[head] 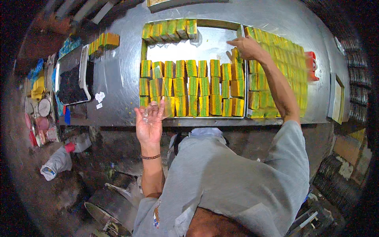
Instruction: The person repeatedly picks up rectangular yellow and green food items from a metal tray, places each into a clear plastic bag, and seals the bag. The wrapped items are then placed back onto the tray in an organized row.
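Note:
My left hand (151, 121) is palm up at the near left corner of a metal tray (192, 118), with a clear plastic wrapper (154, 112) lying on its fingers. The tray holds rows of green and yellow layered cake slices (193, 86), and a row of wrapped slices (172, 29) along its far side. My right hand (245, 49) reaches over the tray's right wall, beside an unwrapped slice (237, 69) at the end of a row. The fingertips point left; whether they touch that slice I cannot tell.
To the right, a second tray holds many wrapped slices (278, 53), with a red object (311, 66) beyond it. Several slices (111, 41) stand at the left, near a white-rimmed black container (71, 77). Small printed labels (99, 96) lie on the metal table (114, 112).

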`<state>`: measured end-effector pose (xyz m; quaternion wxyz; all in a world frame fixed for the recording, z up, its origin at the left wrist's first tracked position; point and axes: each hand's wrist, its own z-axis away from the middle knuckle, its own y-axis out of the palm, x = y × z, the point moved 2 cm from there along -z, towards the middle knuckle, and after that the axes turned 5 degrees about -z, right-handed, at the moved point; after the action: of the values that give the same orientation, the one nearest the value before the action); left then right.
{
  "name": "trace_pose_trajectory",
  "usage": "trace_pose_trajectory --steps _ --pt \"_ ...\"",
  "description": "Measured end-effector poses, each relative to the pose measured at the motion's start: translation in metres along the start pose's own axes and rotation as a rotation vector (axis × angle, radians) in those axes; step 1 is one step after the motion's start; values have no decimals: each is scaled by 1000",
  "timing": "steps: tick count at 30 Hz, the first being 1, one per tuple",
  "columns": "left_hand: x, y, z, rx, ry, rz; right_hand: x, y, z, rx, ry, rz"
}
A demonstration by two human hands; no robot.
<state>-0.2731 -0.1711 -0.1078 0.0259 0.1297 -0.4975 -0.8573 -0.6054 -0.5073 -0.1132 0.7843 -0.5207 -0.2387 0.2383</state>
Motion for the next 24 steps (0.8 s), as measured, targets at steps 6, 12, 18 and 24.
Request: trace_pose_trajectory --steps 6,12,18,24 --pt "-14 -16 15 -39 96 -16 -10 17 -31 380 -154 196" --pt "-21 -27 26 -44 142 -16 -19 12 -63 540 -297 42" --pt "-25 -39 33 -68 163 -13 -1 1 -71 646 -223 -18" --pt "-33 -38 37 -76 149 -36 -40 -28 -41 38 -39 -429"
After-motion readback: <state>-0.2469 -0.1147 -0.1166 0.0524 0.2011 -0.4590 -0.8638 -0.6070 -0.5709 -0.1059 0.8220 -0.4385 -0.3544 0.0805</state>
